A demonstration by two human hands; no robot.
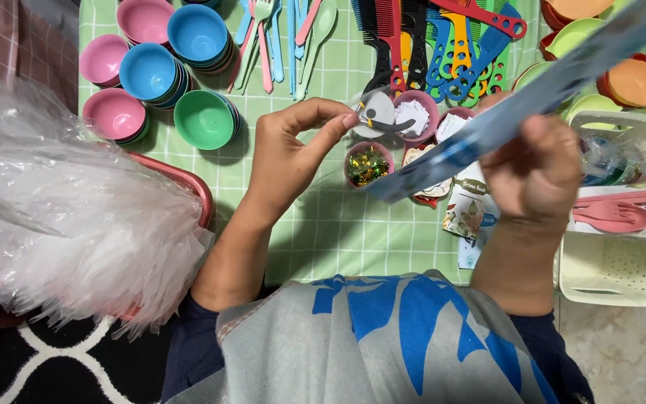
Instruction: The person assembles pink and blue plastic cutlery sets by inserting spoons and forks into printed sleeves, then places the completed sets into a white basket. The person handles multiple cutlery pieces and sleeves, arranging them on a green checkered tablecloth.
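Item: long blue packet (517, 105), flat and narrow. Its long axis ran diagonally, low end near the middle of the green checked cloth (323, 232), high end pointing to the cloth's far right corner. It was held above the cloth, blurred, with its printing unreadable.

Right hand (536, 176): closed around the packet at about its middle, fingers curled over the strip, back of the hand toward the camera, forearm rising straight from the near edge.

Left hand (289, 153): thumb and forefinger pinched together on a small grey and black piece (379, 114) just beside the packet's low end; whether that piece was joined to the packet could not be told. The remaining fingers were folded, the forearm angled in from the near left.

Under the hands: 1 small round cup of glittery bits (368, 164), small pink cups of white paper scraps (414, 114), and a printed floral card (469, 213).

Far edge of the cloth: stacked pink, blue and green bowls (203, 118), pastel spoons and forks (278, 37), and assorted combs (443, 45).

Right edge: orange and green leaf-shaped dishes (637, 82), a cream perforated basket (622, 269) and pink cutlery (614, 213).

Left edge: bundle of clear plastic bags (69, 224) over a red tray (188, 183).
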